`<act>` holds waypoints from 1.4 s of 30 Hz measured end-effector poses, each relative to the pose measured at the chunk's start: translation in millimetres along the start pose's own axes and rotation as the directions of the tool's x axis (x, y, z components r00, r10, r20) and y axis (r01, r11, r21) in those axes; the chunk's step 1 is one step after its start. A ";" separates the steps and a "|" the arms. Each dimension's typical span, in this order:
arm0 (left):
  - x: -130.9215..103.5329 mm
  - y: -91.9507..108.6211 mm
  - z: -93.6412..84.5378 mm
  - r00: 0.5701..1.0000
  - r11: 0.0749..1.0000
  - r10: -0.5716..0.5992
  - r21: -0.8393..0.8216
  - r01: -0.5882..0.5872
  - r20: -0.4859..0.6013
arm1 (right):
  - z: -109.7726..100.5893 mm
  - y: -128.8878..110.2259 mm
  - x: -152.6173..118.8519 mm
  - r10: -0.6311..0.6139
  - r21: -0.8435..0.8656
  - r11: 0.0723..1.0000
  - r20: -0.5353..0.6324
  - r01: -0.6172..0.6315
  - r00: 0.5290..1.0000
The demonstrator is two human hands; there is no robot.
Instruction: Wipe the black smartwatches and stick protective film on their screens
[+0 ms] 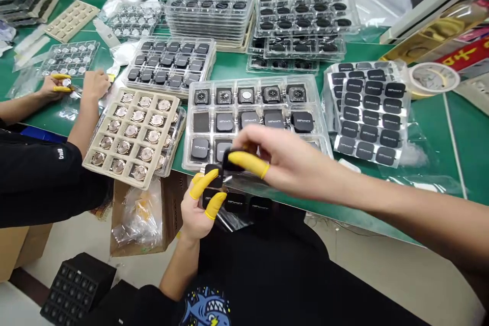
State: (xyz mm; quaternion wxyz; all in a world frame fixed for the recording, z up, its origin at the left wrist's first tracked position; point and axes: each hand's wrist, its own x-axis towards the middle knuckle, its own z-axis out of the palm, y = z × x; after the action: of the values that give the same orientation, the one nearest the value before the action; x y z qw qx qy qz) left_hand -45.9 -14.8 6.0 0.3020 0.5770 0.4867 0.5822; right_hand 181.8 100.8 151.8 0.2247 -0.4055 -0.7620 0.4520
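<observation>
black shirt [263, 265] nearest. left hand [198, 214] pinches dark square [214, 179] at near edge of counter [439, 107]; right hand [282, 160] grips black piece [226, 161] just beyond and right of it, contact unclear. tray [213, 125] lies beyond both, right hand nearer. square looks even-sided, no clear long axis.
</observation>
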 end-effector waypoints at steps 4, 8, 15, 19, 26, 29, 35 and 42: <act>-11.6 -3.6 -10.9 0.993 0.993 -0.115 0.000 0.115 -0.012 | -13.9 2.3 71.7 0.034 -0.246 0.967 -0.109 -0.060 0.993; -23.3 -7.6 -14.6 0.988 0.988 -0.153 -0.018 0.153 -0.014 | -4.1 11.0 125.2 0.151 -0.457 0.882 0.051 -0.111 0.987; -34.2 -15.3 -24.5 0.960 0.962 -0.272 -0.018 0.272 -0.065 | 23.0 17.2 125.7 0.147 -0.637 0.758 -0.044 -0.141 0.988; -34.6 -17.0 -27.7 0.953 0.955 -0.296 -0.022 0.295 -0.070 | 0.4 21.5 145.7 0.108 -0.676 0.718 -0.127 -0.165 0.986; -29.4 -16.6 -26.2 0.942 0.942 -0.332 -0.056 0.330 -0.053 | -29.4 25.5 188.5 0.226 -0.709 0.685 -0.014 -0.169 0.974; -26.6 -13.6 -25.2 0.935 0.936 -0.351 -0.056 0.348 -0.051 | -22.3 22.6 189.9 0.240 -0.721 0.669 -0.020 -0.180 0.971; -13.4 -1.5 -20.5 0.953 0.953 -0.301 -0.055 0.298 -0.043 | -16.6 16.3 190.1 0.230 -0.664 0.727 -0.004 -0.174 0.973; 5.1 15.1 -13.9 0.994 0.992 -0.047 -0.113 0.058 0.103 | -31.6 12.6 139.8 0.029 -0.429 0.900 -0.100 -0.070 0.995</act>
State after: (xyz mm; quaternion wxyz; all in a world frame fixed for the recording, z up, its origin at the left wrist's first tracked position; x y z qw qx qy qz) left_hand -56.9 -18.4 23.7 0.3740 0.5741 0.4515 0.5716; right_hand 129.7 234.9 152.9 0.1520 -0.4846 -0.8217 0.2586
